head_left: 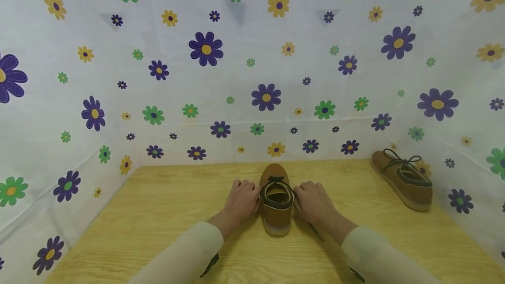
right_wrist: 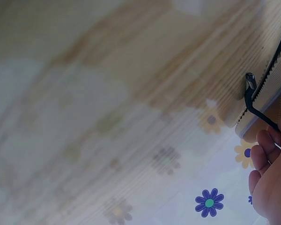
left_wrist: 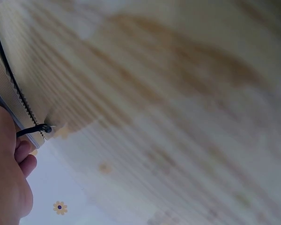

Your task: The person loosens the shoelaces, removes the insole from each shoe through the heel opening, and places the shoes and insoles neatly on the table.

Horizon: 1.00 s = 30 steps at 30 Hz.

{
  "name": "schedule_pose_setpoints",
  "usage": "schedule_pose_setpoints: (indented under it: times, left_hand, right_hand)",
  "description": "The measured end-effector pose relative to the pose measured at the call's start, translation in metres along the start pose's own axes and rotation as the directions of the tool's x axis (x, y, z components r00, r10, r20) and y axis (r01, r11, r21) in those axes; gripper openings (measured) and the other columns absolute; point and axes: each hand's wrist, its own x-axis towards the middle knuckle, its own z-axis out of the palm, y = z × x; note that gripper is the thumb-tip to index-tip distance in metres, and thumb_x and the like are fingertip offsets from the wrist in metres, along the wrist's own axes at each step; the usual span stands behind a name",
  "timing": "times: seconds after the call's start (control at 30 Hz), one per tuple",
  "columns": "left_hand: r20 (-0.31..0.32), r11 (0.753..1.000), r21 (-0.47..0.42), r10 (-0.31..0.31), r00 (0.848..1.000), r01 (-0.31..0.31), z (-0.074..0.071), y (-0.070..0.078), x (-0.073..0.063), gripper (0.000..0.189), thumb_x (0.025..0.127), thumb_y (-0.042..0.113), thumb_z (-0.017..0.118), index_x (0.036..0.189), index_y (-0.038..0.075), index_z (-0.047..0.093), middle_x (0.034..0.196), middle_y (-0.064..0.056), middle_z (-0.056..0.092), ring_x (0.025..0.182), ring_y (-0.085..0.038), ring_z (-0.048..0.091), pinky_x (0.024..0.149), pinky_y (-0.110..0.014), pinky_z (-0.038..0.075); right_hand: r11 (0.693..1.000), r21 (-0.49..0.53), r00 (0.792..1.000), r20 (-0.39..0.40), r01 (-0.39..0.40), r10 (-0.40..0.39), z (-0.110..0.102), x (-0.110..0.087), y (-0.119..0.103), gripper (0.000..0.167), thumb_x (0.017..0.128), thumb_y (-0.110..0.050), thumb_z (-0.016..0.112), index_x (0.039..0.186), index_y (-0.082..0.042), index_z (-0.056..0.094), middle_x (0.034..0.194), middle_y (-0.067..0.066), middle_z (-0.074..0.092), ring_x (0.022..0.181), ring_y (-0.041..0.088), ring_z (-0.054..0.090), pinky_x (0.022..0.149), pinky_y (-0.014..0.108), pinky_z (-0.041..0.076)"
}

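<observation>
A brown low shoe (head_left: 277, 216) with a dark collar stands on the table, toe pointing away and heel toward me. Across its front, a dark shoelace (head_left: 276, 179) is gathered in a knot, its strands running out to either side. My left hand (head_left: 244, 200) is beside the shoe and pinches one lace; the dark lace end (left_wrist: 35, 130) sticks out past the fingers in the left wrist view. On the other side, my right hand (head_left: 314, 200) pinches the other lace, whose end (right_wrist: 251, 93) shows in the right wrist view. The fingertips are partly hidden.
A second brown shoe (head_left: 420, 194), its laces tied in a bow, stands at the table's back right, near the side curtain. The wood-grain table (head_left: 177, 205) is bounded behind and on both sides by a white flowered curtain (head_left: 232, 73).
</observation>
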Motion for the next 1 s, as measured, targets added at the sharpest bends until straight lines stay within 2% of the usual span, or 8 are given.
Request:
schedule_pose_setpoints:
  times: [0.5, 0.67, 0.83, 1.0]
  left_hand:
    - [0.123, 1.0, 0.02, -0.01, 0.992, 0.008, -0.01, 0.001, 0.002, 0.019, 0.093, 0.036, 0.067, 0.105, 0.021, 0.071, 0.078, 0.005, 0.061, 0.067, -0.014, 0.044, 0.072, -0.031, 0.03]
    - [0.123, 1.0, 0.018, -0.009, 0.992, 0.007, -0.01, 0.002, 0.001, 0.019, 0.092, 0.036, 0.067, 0.103, 0.021, 0.071, 0.077, 0.005, 0.061, 0.067, -0.014, 0.043, 0.072, -0.031, 0.028]
    - [0.126, 1.0, 0.015, -0.014, 0.992, 0.012, -0.009, 0.002, 0.001, 0.016, 0.093, 0.036, 0.067, 0.097, 0.021, 0.07, 0.077, 0.004, 0.06, 0.067, -0.014, 0.046, 0.071, -0.031, 0.03]
    - [0.158, 1.0, 0.01, -0.021, 0.987, 0.02, -0.01, 0.002, 0.001, 0.018, 0.091, 0.038, 0.068, 0.092, 0.02, 0.067, 0.075, 0.004, 0.059, 0.067, -0.014, 0.046, 0.069, -0.031, 0.031]
  right_hand:
    - [0.999, -0.022, 0.999, 0.042, -0.027, 0.028, -0.001, 0.002, -0.001, 0.017, 0.094, -0.019, 0.058, 0.078, -0.013, 0.056, 0.072, 0.0, 0.052, 0.069, 0.019, 0.047, 0.065, 0.035, 0.036]
    - [0.999, -0.015, 0.998, 0.057, -0.03, 0.031, -0.002, 0.001, -0.002, 0.017, 0.094, -0.019, 0.058, 0.078, -0.012, 0.055, 0.072, 0.001, 0.052, 0.07, 0.02, 0.048, 0.066, 0.035, 0.037]
    - [0.999, -0.041, 0.998, 0.048, -0.026, 0.028, -0.002, 0.0, -0.003, 0.017, 0.093, -0.019, 0.059, 0.077, -0.013, 0.056, 0.071, 0.0, 0.051, 0.069, 0.019, 0.048, 0.064, 0.035, 0.037]
    - [0.998, -0.048, 0.997, 0.065, -0.036, 0.039, -0.002, 0.001, -0.003, 0.018, 0.093, -0.021, 0.06, 0.077, -0.013, 0.057, 0.071, 0.0, 0.054, 0.069, 0.02, 0.05, 0.064, 0.035, 0.037]
